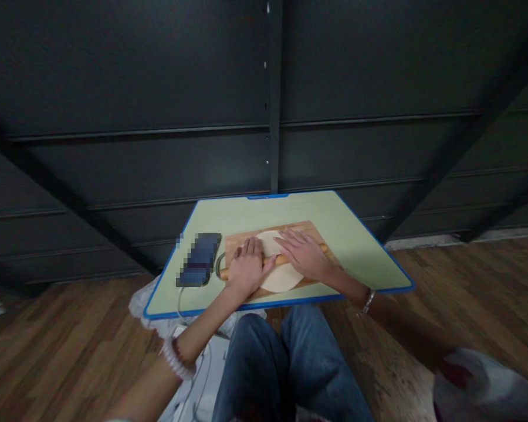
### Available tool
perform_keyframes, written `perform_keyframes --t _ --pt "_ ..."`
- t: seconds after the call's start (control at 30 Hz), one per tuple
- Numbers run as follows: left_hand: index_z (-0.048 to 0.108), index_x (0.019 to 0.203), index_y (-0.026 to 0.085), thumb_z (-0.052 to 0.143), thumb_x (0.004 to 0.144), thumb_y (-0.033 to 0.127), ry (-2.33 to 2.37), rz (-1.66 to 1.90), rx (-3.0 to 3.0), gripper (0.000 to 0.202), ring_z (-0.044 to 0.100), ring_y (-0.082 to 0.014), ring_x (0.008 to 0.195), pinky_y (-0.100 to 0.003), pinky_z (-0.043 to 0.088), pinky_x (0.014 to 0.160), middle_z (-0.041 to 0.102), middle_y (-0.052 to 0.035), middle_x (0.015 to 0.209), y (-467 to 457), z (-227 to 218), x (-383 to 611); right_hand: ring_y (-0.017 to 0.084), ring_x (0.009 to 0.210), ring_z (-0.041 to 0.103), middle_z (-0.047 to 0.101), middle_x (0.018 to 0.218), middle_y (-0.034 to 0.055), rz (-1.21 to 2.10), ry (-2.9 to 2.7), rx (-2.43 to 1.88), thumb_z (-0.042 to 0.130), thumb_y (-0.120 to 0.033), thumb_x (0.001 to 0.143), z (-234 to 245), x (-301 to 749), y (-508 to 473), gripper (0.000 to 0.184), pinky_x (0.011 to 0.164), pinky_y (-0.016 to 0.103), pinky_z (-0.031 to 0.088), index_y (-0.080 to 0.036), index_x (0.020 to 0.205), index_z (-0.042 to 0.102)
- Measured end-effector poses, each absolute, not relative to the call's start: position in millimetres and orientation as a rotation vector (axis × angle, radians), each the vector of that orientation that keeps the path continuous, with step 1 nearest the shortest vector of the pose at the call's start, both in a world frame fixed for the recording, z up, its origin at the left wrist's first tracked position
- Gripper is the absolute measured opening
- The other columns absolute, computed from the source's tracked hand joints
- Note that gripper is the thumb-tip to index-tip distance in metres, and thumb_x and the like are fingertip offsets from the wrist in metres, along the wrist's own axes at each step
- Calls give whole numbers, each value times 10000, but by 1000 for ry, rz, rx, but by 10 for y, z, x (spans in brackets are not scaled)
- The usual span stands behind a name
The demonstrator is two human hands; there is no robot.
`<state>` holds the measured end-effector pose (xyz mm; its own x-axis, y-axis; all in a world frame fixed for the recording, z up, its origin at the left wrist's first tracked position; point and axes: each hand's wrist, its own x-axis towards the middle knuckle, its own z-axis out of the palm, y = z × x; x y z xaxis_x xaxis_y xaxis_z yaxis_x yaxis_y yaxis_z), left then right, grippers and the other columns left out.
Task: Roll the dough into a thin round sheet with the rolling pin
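A thin round sheet of pale dough (284, 278) lies on a wooden board (234, 241). Across the dough rests a wooden rolling pin (282, 259). My left hand (245, 268) lies over the pin's left part, fingers stretched forward and thumb pointing along it. Over the right part is my right hand (307, 255), palm down with its fingers extended toward the upper left. Both palms touch the pin from above and hide much of it. Neither hand's fingers are wrapped round it.
The board sits on a pale green folding table (365, 252) with a blue edge. A pixelated phone (202, 258) lies on the left, with a cable (179, 302) running down from it. Dark metal panels (158, 70) stand behind; my knees (308, 334) are below the near edge.
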<state>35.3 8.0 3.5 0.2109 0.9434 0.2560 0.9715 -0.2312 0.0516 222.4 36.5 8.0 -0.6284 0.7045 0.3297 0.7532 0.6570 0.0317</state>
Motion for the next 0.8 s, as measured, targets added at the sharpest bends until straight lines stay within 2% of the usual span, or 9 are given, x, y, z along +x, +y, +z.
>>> perform_keyframes --t 0.2,0.3,0.4,0.47,0.6,0.8 --pt "538 1218 92 163 954 438 -1984 -281 -2369 574 449 -263 1244 -430 329 1020 524 -169 1310 519 139 311 219 1295 390 518 1346 85 -235 -2532 -1312 225 -293 980 46 2079 862 444 1051 410 313 -151 1281 518" --pt "626 1058 105 105 961 417 -2028 -248 -2427 615 578 -260 1086 -408 411 929 635 -164 1138 726 196 275 213 1201 494 575 1277 98 -195 -2591 -1310 203 -288 987 88 2023 1075 439 991 374 381 -165 1224 552" --pt "670 932 113 84 959 418 -2091 -174 -2402 661 652 -268 919 -388 469 815 692 -158 941 915 234 245 225 1017 606 657 1117 130 -109 -2589 -1461 173 -328 993 156 1950 1253 475 893 356 437 -154 1144 587" --pt "679 916 116 103 959 406 -2099 -148 -2351 646 662 -274 883 -374 483 769 695 -160 916 1026 246 228 238 937 636 680 1029 154 -70 -2528 -1611 132 -372 990 200 1897 1347 539 844 358 450 -136 1102 602" --pt "681 945 133 178 954 358 -2089 -183 -2251 551 663 -265 882 -348 486 755 694 -153 944 1178 254 202 249 945 636 683 996 180 -29 -2372 -1784 63 -409 982 241 1826 1496 636 834 360 446 -115 1053 622" --pt "658 956 142 258 929 321 -2088 -228 -2200 439 654 -261 883 -347 479 769 690 -142 931 1200 255 202 244 991 621 669 1064 173 39 -2297 -1877 153 -381 980 152 1840 1627 540 861 339 429 -126 1082 619"
